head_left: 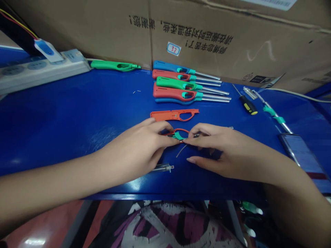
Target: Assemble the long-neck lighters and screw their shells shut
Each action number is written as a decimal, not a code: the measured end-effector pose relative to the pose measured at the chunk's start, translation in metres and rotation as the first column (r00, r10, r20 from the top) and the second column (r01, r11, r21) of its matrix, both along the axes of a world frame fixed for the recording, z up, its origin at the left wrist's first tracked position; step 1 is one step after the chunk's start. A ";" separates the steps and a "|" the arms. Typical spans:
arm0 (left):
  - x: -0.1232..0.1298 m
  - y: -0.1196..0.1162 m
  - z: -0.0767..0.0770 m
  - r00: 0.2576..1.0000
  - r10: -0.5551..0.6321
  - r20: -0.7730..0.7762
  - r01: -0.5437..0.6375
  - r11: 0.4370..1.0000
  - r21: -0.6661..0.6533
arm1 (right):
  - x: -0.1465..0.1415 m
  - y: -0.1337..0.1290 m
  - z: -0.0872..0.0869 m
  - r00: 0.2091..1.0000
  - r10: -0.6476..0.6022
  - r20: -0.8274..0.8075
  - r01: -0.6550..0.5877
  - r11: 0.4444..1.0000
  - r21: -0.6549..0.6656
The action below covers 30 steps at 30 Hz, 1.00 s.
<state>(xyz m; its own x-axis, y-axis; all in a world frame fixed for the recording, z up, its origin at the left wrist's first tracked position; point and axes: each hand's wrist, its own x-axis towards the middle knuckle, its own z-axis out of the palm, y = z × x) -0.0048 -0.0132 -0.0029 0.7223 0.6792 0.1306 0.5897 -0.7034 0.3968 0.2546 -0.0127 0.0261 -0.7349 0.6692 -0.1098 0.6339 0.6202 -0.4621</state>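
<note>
At the middle of the blue table, my left hand [150,141] is closed on the left part of an orange lighter shell [183,130] with a green trigger [178,135] inside. My right hand [217,144] pinches the shell's right end, its thumb apart below. A thin wire [181,151] hangs between the hands. Just beyond them lies another orange shell half [170,115]. A clear tube-like part [164,167] lies under my left wrist side, near the front edge. Much of the held shell is hidden by my fingers.
Behind lie several assembled lighters [176,92] in a stack and a green shell [111,65]. A screwdriver [248,105], a metal tube with green parts [274,113] and a phone [305,158] are on the right. A power strip [46,70] stands left, a cardboard box [103,31] behind.
</note>
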 end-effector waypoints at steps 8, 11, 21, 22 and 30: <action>0.001 -0.001 -0.002 1.000 0.008 -0.004 -0.007 1.000 0.017 | -0.001 -0.002 0.002 0.999 -0.031 0.029 0.032 0.999 -0.023; 0.001 -0.001 -0.001 1.000 0.006 -0.008 -0.006 1.000 0.008 | 0.001 -0.002 0.002 0.999 -0.027 0.037 0.028 0.999 -0.030; 0.001 -0.001 0.002 1.000 0.013 -0.025 -0.013 1.000 0.003 | 0.001 -0.001 0.002 1.000 -0.012 0.007 0.012 1.000 -0.020; 0.001 -0.001 0.002 1.000 0.014 -0.025 -0.014 1.000 0.002 | 0.001 -0.001 0.002 1.000 -0.009 0.011 0.010 1.000 -0.019; -0.001 0.002 0.001 0.999 -0.042 -0.010 0.042 0.999 0.026 | 0.001 0.008 0.001 0.990 -0.044 -0.137 0.053 0.997 0.057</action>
<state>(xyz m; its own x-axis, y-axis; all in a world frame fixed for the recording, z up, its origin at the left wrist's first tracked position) -0.0063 -0.0113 -0.0017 0.7514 0.6446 0.1406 0.5631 -0.7377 0.3725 0.2553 -0.0043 0.0266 -0.7068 0.7068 0.0300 0.5981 0.6196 -0.5084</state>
